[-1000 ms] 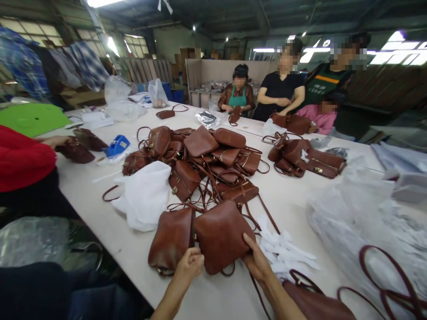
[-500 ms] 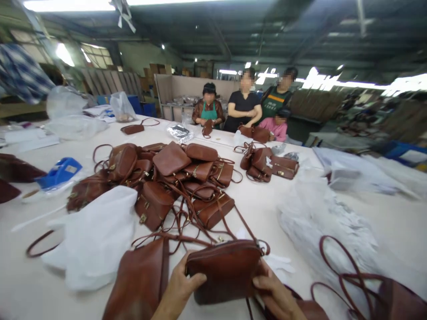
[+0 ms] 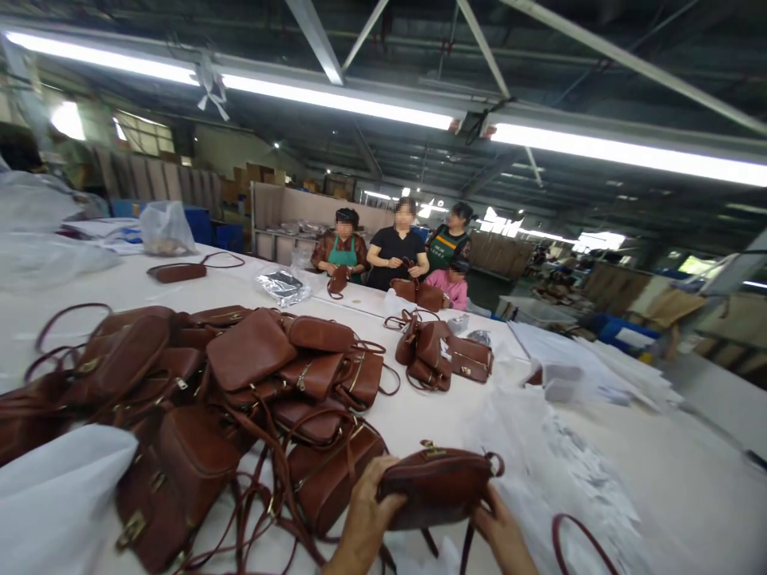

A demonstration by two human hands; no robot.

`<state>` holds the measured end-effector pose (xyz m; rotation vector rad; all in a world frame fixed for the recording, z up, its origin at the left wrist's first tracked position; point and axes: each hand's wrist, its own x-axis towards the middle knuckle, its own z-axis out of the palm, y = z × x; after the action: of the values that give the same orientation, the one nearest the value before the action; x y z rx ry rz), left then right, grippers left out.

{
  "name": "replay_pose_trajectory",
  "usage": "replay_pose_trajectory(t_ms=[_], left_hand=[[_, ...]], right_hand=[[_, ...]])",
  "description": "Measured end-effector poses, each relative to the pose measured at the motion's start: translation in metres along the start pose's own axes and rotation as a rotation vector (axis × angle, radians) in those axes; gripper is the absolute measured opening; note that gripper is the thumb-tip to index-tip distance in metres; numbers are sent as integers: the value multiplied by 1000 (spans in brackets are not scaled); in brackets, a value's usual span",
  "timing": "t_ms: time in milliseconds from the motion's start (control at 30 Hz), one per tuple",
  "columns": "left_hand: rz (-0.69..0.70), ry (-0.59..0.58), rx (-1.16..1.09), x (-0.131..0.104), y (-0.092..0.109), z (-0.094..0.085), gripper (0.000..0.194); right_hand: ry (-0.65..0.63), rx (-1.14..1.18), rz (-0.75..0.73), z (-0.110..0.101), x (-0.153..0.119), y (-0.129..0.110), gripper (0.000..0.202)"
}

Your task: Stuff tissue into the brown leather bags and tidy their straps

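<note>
A small brown leather handbag [image 3: 440, 487] is held up off the table between my two hands, its zipped top edge and metal fitting uppermost. My left hand [image 3: 370, 511] grips its left end, thumb on the near face. At the right end, my right hand [image 3: 500, 523] is closed on the bag's lower corner, with some fingers hidden behind it. The bag's strap hangs beneath it. Just left and beyond lies a heap of brown leather bags [image 3: 252, 351] with tangled straps.
White plastic bags [image 3: 557, 455] cover the table to the right, with white sheets [image 3: 575, 367] beyond. A white wrapper [image 3: 60, 495] lies at the near left. Across the white table [image 3: 335, 307], several people [image 3: 395, 247] handle bags. A smaller bag group [image 3: 435, 351] sits mid-table.
My view has swung upward and to the right. Both hands still hold the handbag, which has tipped so that more of its top shows.
</note>
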<state>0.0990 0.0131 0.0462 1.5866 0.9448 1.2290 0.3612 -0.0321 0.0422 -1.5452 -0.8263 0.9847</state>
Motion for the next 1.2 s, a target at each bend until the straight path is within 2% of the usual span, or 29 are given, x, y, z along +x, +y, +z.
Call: replay_pose_trajectory(t_ms=[100, 133, 200, 267, 367, 433, 500, 567, 600, 700, 767, 833, 900, 967, 1033, 1133, 1200], left_hand=[[-69, -82, 103, -4, -47, 8, 40], [-103, -67, 130, -6, -57, 9, 42], [-141, -28, 165, -8, -64, 9, 42], [-131, -51, 204, -8, -58, 6, 42], [-91, -79, 302, -6, -40, 4, 55], [-42, -57, 363, -13, -29, 4, 57], [-2, -18, 397, -31, -18, 7, 54], [-50, -52, 362, -61, -10, 15, 47], [-128, -125, 309, -79, -8, 21, 43], [-442, -478, 90, -133, -7, 47, 38], [-535, -634, 5, -163, -7, 66, 38], [-580, -675, -112, -182, -2, 82, 45], [-607, -623, -239, -190, 13, 91, 58], [-588, -545, -287, -190, 35, 91, 67], [-499, -513, -227, -186, 61, 83, 70], [-283, -529, -55, -179, 95, 56, 61], [-151, -531, 75, -177, 108, 33, 53]], right_hand=[[38, -231, -9, -25, -1, 48, 49], [61, -284, -30, -36, -9, 61, 46], [147, -366, -69, -59, -36, 77, 43], [265, -424, -91, -81, -71, 80, 43], [385, -485, -49, -110, -121, 73, 46], [411, -480, 70, -125, -147, 73, 49], [424, -397, 233, -133, -171, 76, 53], [416, -229, 405, -132, -191, 78, 56], [387, -125, 476, -129, -199, 79, 56], [255, 139, 575, -115, -213, 73, 55], [238, 205, 548, -107, -215, 69, 54], [268, 241, 496, -102, -216, 66, 53], [264, 334, 469, -100, -220, 68, 53], [212, 489, 468, -96, -232, 72, 52], [141, 635, 463, -87, -249, 77, 50], [13, 769, 436, -65, -274, 80, 45], [-82, 791, 434, -48, -284, 78, 42]])
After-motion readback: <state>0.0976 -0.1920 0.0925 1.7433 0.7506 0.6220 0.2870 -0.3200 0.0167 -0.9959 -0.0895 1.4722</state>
